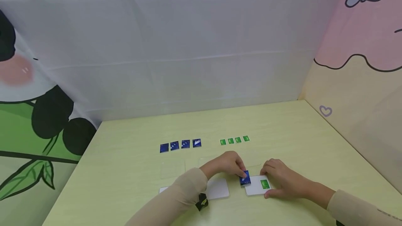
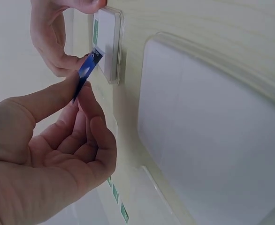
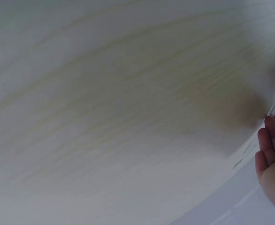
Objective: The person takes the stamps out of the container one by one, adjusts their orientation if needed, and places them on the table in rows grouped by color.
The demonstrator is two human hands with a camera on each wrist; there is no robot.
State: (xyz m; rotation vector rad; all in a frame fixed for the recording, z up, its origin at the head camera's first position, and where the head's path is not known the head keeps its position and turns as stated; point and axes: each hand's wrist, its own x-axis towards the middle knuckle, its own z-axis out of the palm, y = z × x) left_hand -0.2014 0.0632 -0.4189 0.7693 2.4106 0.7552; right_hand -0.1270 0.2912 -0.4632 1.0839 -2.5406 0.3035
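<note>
My left hand [image 1: 227, 165] pinches a small blue card [image 1: 246, 181] between thumb and fingertips. In the left wrist view the blue card [image 2: 87, 72] is seen nearly edge-on, one end close over a small white box [image 2: 110, 47] with a clear rim. In the head view, a green card [image 1: 265, 184] lies on the right part of this white box [image 1: 253, 188]. My right hand [image 1: 284, 180] grips the box, fingers at its far edge and thumb at its near edge. In the right wrist view only part of my right hand [image 3: 273, 159] shows, at the right border.
A larger white box [image 1: 218, 189] lies under my left forearm, partly hidden. Behind it are flat clear lids [image 1: 172, 169]. Farther back stand a row of several blue cards [image 1: 185, 144] and a row of several green cards [image 1: 234, 140]. A cloth wall closes off the table's back [image 1: 201, 118].
</note>
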